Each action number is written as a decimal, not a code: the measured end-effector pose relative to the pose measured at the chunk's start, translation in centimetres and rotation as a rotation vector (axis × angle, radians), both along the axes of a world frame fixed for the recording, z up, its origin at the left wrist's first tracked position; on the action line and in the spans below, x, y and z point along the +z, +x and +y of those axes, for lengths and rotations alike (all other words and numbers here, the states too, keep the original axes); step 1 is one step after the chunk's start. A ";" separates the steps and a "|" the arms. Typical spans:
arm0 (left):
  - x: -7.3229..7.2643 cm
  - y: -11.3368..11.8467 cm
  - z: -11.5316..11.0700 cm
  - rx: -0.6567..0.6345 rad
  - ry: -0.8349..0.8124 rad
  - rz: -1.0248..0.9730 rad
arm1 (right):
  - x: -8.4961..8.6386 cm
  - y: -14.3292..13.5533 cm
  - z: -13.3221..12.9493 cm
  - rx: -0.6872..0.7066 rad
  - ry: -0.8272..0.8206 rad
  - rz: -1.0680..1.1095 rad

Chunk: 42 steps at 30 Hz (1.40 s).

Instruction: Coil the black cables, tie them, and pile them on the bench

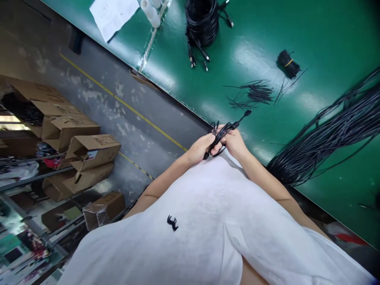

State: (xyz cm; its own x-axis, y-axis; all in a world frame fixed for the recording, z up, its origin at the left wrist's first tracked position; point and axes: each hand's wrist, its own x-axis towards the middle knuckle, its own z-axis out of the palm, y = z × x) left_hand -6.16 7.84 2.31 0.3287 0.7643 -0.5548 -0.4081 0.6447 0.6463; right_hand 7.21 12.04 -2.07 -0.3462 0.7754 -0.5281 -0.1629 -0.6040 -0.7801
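A black cable [222, 135], gathered into a small folded bundle, is held between my two hands in front of my chest, by the table edge. My left hand [199, 148] closes on the lower left side of the bundle, near a dark connector end. On the other side, my right hand [235, 141] has its fingers wrapped round the bundle. One plug end pokes out past it toward the table. Some fingertips are hidden behind the cable. Loose thin black ties [260, 92] lie on the green table [326, 35] beyond my hands.
A thick coil of black cables [203, 23] stands at the back. A banded bundle of black ties [288, 64] lies right of it. Long black cables [332, 130] spread over the right side. Paper [114, 16] and a white roll [150, 14] are far left. Cardboard boxes [95, 150] fill shelving on the left.
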 end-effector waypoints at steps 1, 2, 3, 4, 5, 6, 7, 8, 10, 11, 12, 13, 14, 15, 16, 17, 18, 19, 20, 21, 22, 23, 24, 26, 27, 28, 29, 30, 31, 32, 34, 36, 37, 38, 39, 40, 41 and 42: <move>-0.1 0.0 -0.2 0.067 -0.009 -0.001 | 0.2 -0.2 -0.2 0.004 -0.017 0.003; -0.2 -0.1 -0.4 0.133 -0.019 0.017 | 0.4 -0.4 -0.4 0.017 -0.031 0.005; -0.3 -0.1 -0.7 0.192 -0.026 0.052 | 0.5 -0.7 -0.6 0.030 -0.038 0.006; -0.4 -0.3 -0.9 0.235 -0.024 0.095 | 0.7 -1.0 -0.9 0.044 -0.038 0.006; -0.6 -0.5 -1.1 0.255 -0.012 0.137 | 0.8 -1.2 -1.1 0.055 -0.030 0.007; -0.8 -0.8 -1.3 0.251 0.011 0.176 | 0.8 -1.4 -1.2 0.065 -0.015 0.007; -0.9 -1.1 -1.5 0.227 0.047 0.213 | 0.9 -1.5 -1.4 0.080 0.008 0.005; -0.9 -1.5 -1.8 0.187 0.092 0.257 | 0.9 -1.6 -1.5 0.104 0.041 0.001; -0.9 -2.3 -2.2 0.095 0.190 0.375 | 1.0 -1.4 -1.7 0.200 0.147 -0.038; -0.9 -2.7 -2.3 0.058 0.231 0.445 | 1.1 -1.2 -1.9 0.258 0.239 -0.101; -0.9 -3.0 -2.4 0.030 0.264 0.513 | 1.2 -1.0 -2.0 0.308 0.359 -0.205; -1.0 -3.2 -2.5 0.009 0.287 0.575 | 1.3 -0.8 -2.2 0.350 0.504 -0.346; -1.1 -3.4 -2.6 -0.008 0.306 0.628 | 1.4 -0.6 -2.3 0.395 0.664 -0.506; -1.1 -3.6 -2.5 -0.024 0.324 0.670 | 1.5 -0.4 -2.4 0.455 0.829 -0.658; -1.2 -3.7 -2.5 -0.042 0.341 0.700 | 1.6 -0.2 -2.4 0.538 0.988 -0.778; -1.3 -3.9 -2.3 -0.062 0.355 0.713 | 1.8 0.0 -2.3 0.650 1.137 -0.842; -1.4 -4.1 -2.2 -0.086 0.366 0.708 | 2.0 0.1 -2.1 0.770 1.274 -0.856; -1.4 -4.4 -2.0 -0.115 0.372 0.686 | 2.2 0.2 -1.8 0.879 1.398 -0.833; -1.5 -4.7 -1.9 -0.156 0.368 0.648 | 2.5 0.3 -1.5 0.961 1.509 -0.792; -1.4 -5.0 -1.7 -0.212 0.350 0.598 | 2.8 0.4 -1.2 1.018 1.604 -0.749; -1.4 -5.4 -1.6 -0.279 0.318 0.540 | 3.1 0.5 -0.9 1.057 1.685 -0.718; -1.3 -5.7 -1.6 -0.342 0.280 0.475 | 3.5 0.6 -0.7 1.089 1.755 -0.705; -1.2 -6.0 -1.6 -0.393 0.242 0.404 | 3.8 0.7 -0.5 1.117 1.816 -0.709; -1.0 -6.4 -1.8 -0.435 0.175 0.264 | 4.5 0.9 -0.2 1.160 1.931 -0.726; -1.0 -6.5 -1.8 -0.427 0.150 0.202 | 4.8 0.9 -0.1 1.176 1.978 -0.722; -1.0 -6.6 -1.9 -0.411 0.131 0.151 | 5.1 1.0 0.1 1.187 2.015 -0.705; -1.0 -6.6 -2.0 -0.396 0.115 0.111 | 5.3 0.9 0.4 1.191 2.040 -0.680; -1.0 -6.6 -2.0 -0.385 0.103 0.082 | 5.6 0.9 0.6 1.188 2.057 -0.659; -1.1 -6.6 -2.0 -0.375 0.101 0.060 | 5.8 0.7 0.8 1.184 2.066 -0.648; -1.1 -6.6 -2.0 -0.369 0.106 0.044 | 6.0 0.6 1.0 1.182 2.071 -0.649; -1.1 -6.7 -1.8 -0.356 0.115 0.023 | 6.4 0.2 1.3 1.192 2.084 -0.681; -1.1 -6.7 -1.6 -0.344 0.104 0.009 | 6.6 -0.1 1.1 1.225 2.092 -0.744; -1.2 -6.6 -1.5 -0.339 0.095 0.003 | 6.7 -0.3 1.0 1.247 2.087 -0.781; -1.2 -6.4 -1.4 -0.340 0.090 0.001 | 6.8 -0.4 0.7 1.274 2.075 -0.818; -1.2 -6.2 -1.3 -0.342 0.089 0.003 | 6.8 -0.5 0.5 1.302 2.055 -0.856; -1.3 -5.9 -1.3 -0.342 0.094 0.010 | 6.9 -0.7 0.3 1.335 2.029 -0.893; -1.4 -5.5 -1.1 -0.336 0.103 0.020 | 7.0 -0.9 0.1 1.371 1.996 -0.931; -1.5 -5.1 -1.0 -0.322 0.111 0.030 | 7.1 -1.1 -0.1 1.410 1.958 -0.969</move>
State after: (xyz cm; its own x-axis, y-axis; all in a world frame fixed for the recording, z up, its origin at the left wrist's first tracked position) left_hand -11.28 6.81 0.83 0.5478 0.6805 -0.4868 -0.1750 0.6621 0.7287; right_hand 6.13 11.98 5.07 -0.9877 0.0228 -0.1547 0.0104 0.9967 0.0801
